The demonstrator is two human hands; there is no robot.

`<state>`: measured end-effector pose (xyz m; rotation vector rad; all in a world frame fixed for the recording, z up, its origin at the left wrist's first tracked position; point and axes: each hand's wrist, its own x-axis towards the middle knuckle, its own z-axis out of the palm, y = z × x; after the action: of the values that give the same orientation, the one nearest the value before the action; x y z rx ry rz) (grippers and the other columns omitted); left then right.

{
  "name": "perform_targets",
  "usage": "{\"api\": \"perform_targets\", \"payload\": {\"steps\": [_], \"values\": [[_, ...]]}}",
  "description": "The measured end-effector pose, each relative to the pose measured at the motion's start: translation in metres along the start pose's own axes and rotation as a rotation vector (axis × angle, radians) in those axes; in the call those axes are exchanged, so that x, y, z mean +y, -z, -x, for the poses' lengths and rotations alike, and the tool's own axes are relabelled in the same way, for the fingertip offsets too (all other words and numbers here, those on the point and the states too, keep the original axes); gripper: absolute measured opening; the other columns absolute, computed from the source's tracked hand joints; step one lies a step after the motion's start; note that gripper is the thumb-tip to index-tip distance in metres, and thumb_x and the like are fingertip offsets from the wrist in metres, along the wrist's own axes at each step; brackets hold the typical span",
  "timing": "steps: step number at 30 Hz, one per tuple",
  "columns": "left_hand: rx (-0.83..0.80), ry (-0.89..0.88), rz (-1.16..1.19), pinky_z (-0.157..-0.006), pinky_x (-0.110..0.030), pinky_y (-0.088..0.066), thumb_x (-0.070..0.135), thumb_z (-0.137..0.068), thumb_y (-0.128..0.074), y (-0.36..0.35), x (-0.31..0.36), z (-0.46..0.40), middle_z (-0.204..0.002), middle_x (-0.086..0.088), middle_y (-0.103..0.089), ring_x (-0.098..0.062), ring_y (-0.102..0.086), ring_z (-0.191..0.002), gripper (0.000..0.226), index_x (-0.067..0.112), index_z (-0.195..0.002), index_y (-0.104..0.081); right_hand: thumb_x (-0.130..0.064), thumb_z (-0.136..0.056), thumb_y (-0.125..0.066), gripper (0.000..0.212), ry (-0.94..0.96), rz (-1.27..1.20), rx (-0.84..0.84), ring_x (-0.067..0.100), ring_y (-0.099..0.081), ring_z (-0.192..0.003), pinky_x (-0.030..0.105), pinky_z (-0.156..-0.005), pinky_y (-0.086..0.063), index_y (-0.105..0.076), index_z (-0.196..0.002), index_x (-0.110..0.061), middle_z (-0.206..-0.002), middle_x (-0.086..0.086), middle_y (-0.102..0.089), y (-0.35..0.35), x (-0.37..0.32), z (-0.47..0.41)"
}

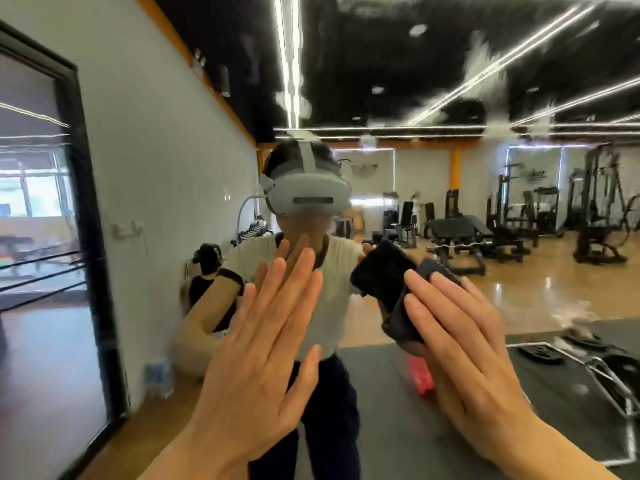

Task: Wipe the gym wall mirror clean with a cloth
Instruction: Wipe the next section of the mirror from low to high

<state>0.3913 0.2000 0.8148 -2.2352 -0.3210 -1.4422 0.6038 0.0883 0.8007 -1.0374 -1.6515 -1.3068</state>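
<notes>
The wall mirror (450, 174) fills most of the head view and reflects me and the gym behind me. Smeared streaks show on its upper part, across the reflected ceiling. My left hand (263, 344) lies flat against the glass, fingers straight and slightly spread, holding nothing. My right hand (464, 344) presses a dark blue-grey cloth (403, 323) against the glass with straight fingers. The cloth bunches out beyond the fingertips, and its dark reflection sits just above and left of it.
A black-framed glass door (81, 202) stands in the white wall at the left. The mirror reflects weight machines (512, 220), a barbell with plates (554, 353) on a black mat, a red object (420, 375) on the floor, and a person crouched low (207, 271) by the wall.
</notes>
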Motion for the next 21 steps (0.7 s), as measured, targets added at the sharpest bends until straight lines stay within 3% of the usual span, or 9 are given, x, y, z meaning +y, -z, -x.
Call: {"api": "perform_targets", "payload": {"steps": [8,15,21], "values": [[0.042,-0.021,-0.018,-0.126,-0.032,0.002,0.025,-0.096,-0.043,0.043,-0.045,-0.107,-0.17,-0.004,-0.009,-0.022,-0.004,-0.157,0.07,0.004,-0.157,-0.019,-0.017,-0.111,-0.035,0.035,-0.005,-0.008,0.118,0.026,-0.038,-0.144,0.053,-0.115,-0.035,-0.038,-0.144,-0.006,-0.152,0.005,-0.042,0.002,0.038,-0.119],[0.049,0.01,-0.033,-0.125,-0.029,0.006,0.029,-0.098,-0.041,0.072,-0.08,-0.162,-0.17,-0.004,-0.01,-0.019,-0.002,-0.157,0.07,0.008,-0.161,-0.016,-0.011,-0.105,-0.043,0.041,0.032,0.037,0.163,0.022,-0.032,-0.147,0.047,-0.12,-0.029,-0.037,-0.145,-0.006,-0.151,0.008,-0.04,-0.004,0.056,-0.192],[0.097,0.033,-0.041,-0.124,-0.027,0.008,0.034,-0.1,-0.038,0.091,-0.108,-0.195,-0.17,-0.003,-0.009,-0.015,0.002,-0.156,0.07,0.01,-0.162,-0.015,-0.011,-0.104,-0.044,0.041,-0.001,0.005,0.214,0.031,-0.037,-0.144,0.058,-0.112,-0.037,-0.04,-0.145,-0.003,-0.152,0.012,-0.042,-0.018,0.063,-0.248]]}}
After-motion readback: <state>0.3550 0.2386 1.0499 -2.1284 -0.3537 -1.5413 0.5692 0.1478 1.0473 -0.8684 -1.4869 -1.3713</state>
